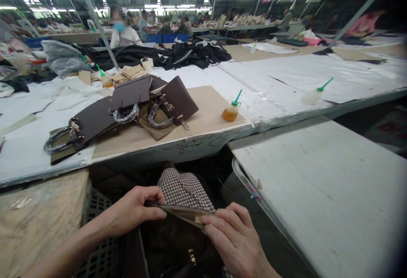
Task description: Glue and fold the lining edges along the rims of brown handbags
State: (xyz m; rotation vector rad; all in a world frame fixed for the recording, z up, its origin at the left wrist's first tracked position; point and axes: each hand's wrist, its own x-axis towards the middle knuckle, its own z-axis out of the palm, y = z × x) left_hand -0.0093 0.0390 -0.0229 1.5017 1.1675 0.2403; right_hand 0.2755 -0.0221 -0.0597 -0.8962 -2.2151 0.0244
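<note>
left hand (136, 212) at 9 o'clock and right hand (235, 237) at 3 pinch the lining edge (186, 215), fingers closed on it. it looks soft, light and floppy; best gripped along its rim.

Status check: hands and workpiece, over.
Left hand and right hand both pinching tan bag edge. Checked fabric behind it. Brown handbags on bench ahead, apart.

Bare left hand (135, 210) with long bare forearm, bare right hand (233, 237), short plain fingernails
</note>
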